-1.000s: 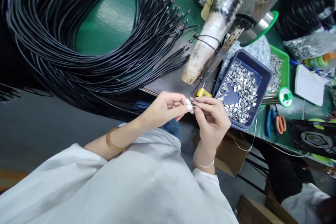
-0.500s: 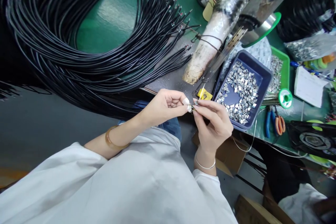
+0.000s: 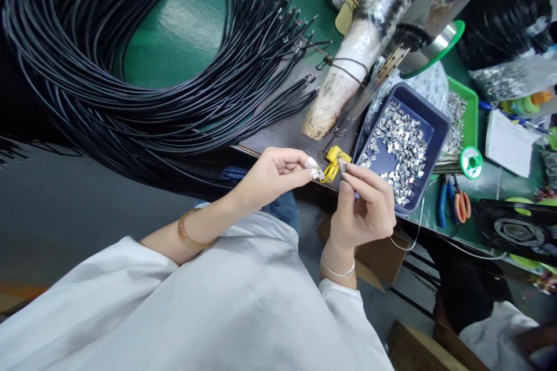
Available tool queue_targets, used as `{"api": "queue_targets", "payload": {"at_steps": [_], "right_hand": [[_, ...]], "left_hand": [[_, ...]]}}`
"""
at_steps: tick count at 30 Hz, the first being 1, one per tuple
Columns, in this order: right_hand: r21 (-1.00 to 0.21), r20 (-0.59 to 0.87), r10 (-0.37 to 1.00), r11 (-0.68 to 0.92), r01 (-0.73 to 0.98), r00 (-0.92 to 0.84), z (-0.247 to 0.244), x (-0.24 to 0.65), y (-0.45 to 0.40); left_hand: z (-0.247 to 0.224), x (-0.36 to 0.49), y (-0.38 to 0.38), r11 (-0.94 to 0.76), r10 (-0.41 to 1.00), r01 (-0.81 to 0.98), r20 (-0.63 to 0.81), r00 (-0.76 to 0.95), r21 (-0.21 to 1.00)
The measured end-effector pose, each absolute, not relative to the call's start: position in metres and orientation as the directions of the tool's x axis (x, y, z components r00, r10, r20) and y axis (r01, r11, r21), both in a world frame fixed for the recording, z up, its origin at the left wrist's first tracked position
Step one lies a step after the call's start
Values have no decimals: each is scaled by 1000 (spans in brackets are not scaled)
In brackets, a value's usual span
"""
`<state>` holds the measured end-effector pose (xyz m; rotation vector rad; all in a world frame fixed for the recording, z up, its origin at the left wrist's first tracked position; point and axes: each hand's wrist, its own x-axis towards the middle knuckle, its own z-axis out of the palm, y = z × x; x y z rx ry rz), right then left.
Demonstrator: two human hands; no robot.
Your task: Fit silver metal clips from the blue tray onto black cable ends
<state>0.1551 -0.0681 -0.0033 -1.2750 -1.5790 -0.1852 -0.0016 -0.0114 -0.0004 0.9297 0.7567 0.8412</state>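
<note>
My left hand (image 3: 289,171) is closed in a pinch near the bench edge, thumb against index finger. White wrapping covers its fingertips, and the tiny thing between them is too small to name. To its right, apart from it, my right hand (image 3: 364,200) pinches a small shiny metal piece (image 3: 342,166) between thumb and index finger. Just behind the gap between my hands lies a yellow plastic tool (image 3: 338,154) at the bench edge. A dark blue tray (image 3: 436,122) of small metal pieces (image 3: 402,142) stands right beside my right hand.
A large bundle of black cables (image 3: 174,110) sweeps over the left of the green bench (image 3: 183,23). A white wrapped tube (image 3: 337,81) slants behind my hands. Right of the tray are a green tray (image 3: 470,122), pliers (image 3: 442,203), a solder-like spool (image 3: 471,162) and paper (image 3: 509,142).
My hands have come apart: the right has moved right and slightly down with the metal piece, while the left stays nearly in place. More of the yellow tool now shows.
</note>
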Motion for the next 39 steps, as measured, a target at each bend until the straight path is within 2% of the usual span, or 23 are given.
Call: {"api": "queue_targets", "payload": {"at_steps": [5,12,19,26,32,39], "right_hand": [[-536,723,688,506,676,58,-7,150,-71],[-636,640,751,400,661,161,-9,152,-67],[-467,728,685,446,764,45,-16,152,-62],[-311,774,631,448,838,-50,-18,153,-58],[-369,756,654,430,824,-2,-18,152,-55],[-378,760,650,416,827,20,-15,150,-53]], "left_hand": [[-3,-1,-10,282,902,-273,-158,402,920],[-4,-1,-8,261,910,-266,-145,389,928],[0,1,-5,273,917,-270,-165,364,923],[2,9,-4,214,950,-237,-145,277,948],[2,12,-2,168,967,-188,-125,222,968],[8,12,-3,117,978,-147,-87,191,982]]}}
